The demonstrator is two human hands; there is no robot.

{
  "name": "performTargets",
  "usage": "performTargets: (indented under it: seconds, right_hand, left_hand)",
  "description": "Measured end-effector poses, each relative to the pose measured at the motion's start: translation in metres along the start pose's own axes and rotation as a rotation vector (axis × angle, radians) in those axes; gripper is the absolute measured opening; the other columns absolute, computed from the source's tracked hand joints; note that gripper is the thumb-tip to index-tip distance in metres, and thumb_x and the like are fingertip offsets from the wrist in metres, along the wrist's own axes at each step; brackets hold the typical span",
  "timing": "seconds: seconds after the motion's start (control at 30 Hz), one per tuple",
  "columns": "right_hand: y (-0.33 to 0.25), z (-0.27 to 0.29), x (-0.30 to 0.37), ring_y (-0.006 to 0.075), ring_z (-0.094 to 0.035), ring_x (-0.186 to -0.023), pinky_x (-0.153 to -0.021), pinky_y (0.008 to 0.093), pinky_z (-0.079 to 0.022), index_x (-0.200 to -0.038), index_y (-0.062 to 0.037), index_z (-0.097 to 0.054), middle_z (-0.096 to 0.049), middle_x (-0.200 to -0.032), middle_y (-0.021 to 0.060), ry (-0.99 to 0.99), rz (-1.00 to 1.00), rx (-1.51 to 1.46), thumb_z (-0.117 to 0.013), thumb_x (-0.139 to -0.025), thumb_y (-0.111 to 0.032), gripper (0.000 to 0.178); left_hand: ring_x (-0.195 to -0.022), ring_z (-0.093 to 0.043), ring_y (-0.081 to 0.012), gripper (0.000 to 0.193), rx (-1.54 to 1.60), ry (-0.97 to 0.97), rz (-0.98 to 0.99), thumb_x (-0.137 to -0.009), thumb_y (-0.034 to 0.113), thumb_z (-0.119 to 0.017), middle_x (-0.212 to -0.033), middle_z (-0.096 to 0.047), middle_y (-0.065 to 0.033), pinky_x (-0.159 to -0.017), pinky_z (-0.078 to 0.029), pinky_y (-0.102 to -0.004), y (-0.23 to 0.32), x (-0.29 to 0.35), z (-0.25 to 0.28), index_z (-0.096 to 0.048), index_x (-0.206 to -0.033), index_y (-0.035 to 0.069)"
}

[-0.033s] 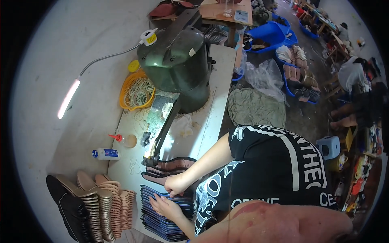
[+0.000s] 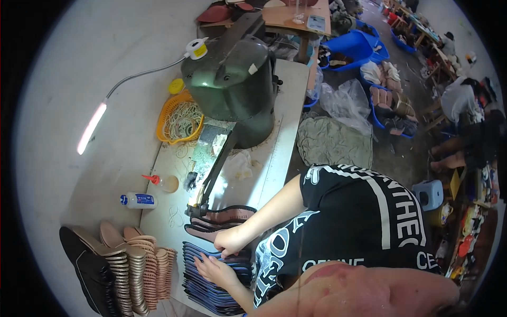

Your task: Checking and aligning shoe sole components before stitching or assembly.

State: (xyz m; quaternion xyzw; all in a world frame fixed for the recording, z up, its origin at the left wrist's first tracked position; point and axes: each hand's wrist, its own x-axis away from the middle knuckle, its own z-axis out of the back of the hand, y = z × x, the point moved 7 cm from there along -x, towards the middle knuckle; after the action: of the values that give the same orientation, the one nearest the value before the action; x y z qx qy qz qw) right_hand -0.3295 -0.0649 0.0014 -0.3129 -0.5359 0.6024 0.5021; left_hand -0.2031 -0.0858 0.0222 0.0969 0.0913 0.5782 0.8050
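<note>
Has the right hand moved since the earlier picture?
No, not visibly: against the dark machine, the right hand keeps the same place at the stacked pieces.

The left hand (image 2: 217, 270) and the right hand (image 2: 229, 241) touch dark curved pieces (image 2: 206, 294), stacked in a row on the worktop (image 2: 288, 108).

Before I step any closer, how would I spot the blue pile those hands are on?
Start at the big dark green machine on the pale table and follow its black arm down the picture. Past the pinkish-brown pieces, the right hand and left hand touch the blue pile: curved, dark layers, set apart from those neighbours by their blue.
</note>
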Motion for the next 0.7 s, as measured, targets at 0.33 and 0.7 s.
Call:
performTargets:
  seconds: [0.33,0.7]
  right_hand:
    - [-0.117,0.060,0.081,0.0349,-0.061,-0.079,-0.069,0.0407,-0.048,-0.088,0.0012,-0.062,-0.063,-0.083,0.0175,0.227,0.437,0.159,-0.068,-0.073,-0.018,0.025]
    - [-0.075,0.042,0.085,0.0158,-0.062,-0.075,-0.067,0.0291,-0.047,-0.094,0.0010,-0.064,-0.066,-0.084,0.0073,-0.160,0.258,-0.459,-0.058,-0.092,-0.026,0.028]
  left_hand:
    - [-0.131,-0.035,-0.0315,0.059,1.480,0.096,0.385,-0.098,0.044,-0.028,-0.142,-0.037,-0.0169,-0.106,-0.029,-0.0467,-0.032,-0.003,-0.007,-0.034,-0.138,0.001]
    - [-0.099,-0.057,-0.0206,0.050,1.634,0.074,0.228,-0.090,0.030,-0.052,-0.111,-0.056,-0.0132,-0.087,-0.045,-0.0327,0.030,-0.002,0.047,-0.043,-0.127,-0.003]
